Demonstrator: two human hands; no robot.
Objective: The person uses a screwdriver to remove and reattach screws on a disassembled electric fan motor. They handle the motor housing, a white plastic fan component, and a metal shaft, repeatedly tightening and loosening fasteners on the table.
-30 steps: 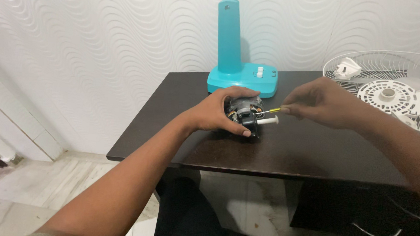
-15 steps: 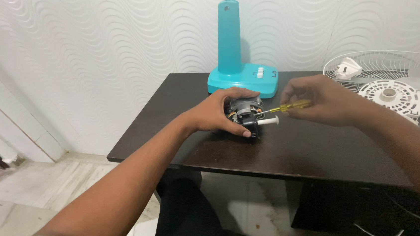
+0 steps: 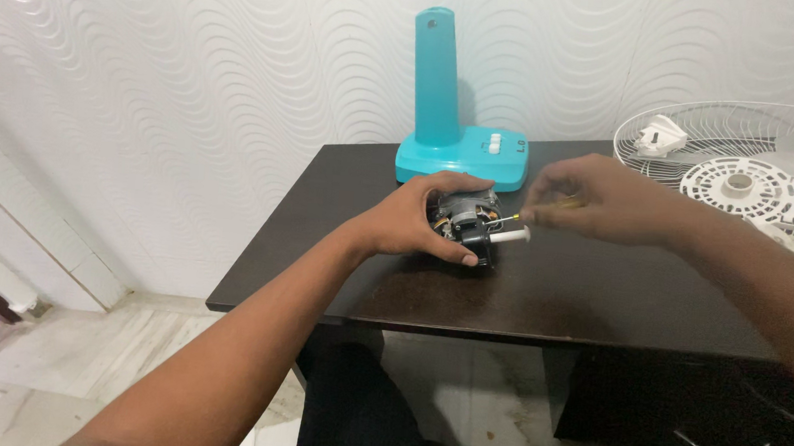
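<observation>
A small fan motor [image 3: 468,221], grey and black with a white shaft [image 3: 509,235] sticking out to the right, rests on the dark table [image 3: 543,291]. My left hand [image 3: 416,217] wraps around the motor's left side and holds it. Just to the right, my right hand [image 3: 597,199] grips a screwdriver with a yellow handle [image 3: 564,204]; its tip points toward the motor.
A turquoise fan stand with a tall column [image 3: 444,104] sits at the back of the table. A white wire fan guard [image 3: 750,175] with a white hub lies at the right. A white textured wall is behind; pale floor lies at the left.
My right hand has shifted slightly with the screwdriver near the motor. The left hand keeps its hold on the motor.
</observation>
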